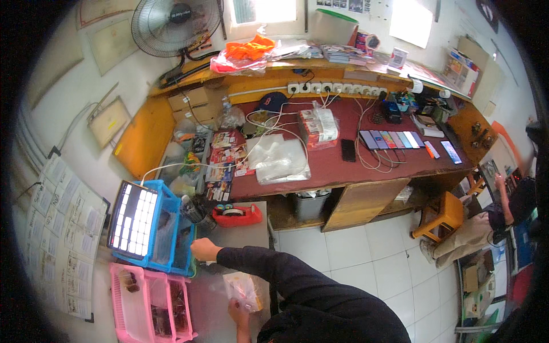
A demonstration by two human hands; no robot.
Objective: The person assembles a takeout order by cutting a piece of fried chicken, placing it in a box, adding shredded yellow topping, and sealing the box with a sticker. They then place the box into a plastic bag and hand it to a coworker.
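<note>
Head view showed the person's right hand (205, 250) just beside the right edge of the blue basket (163, 190), fingers curled into a loose fist; whether they gripped anything could not be told. The left hand (238, 313), lower in view and to the right of the blue basket, held the near edge of a package (243, 290), its fingers drawn in narrow against it. That package, white and orange-yellow in clear plastic, lay to the lower right of the blue basket, above the grey table (206, 300). A tablet (132, 223) with a lit screen leaned at the blue basket's left side, and a pink basket (130, 311) stood just below it in view. To the blue basket's upper right sat a red tape dispenser (246, 217); farther off that way stretched a desk (331, 168) with a dark red top.
</note>
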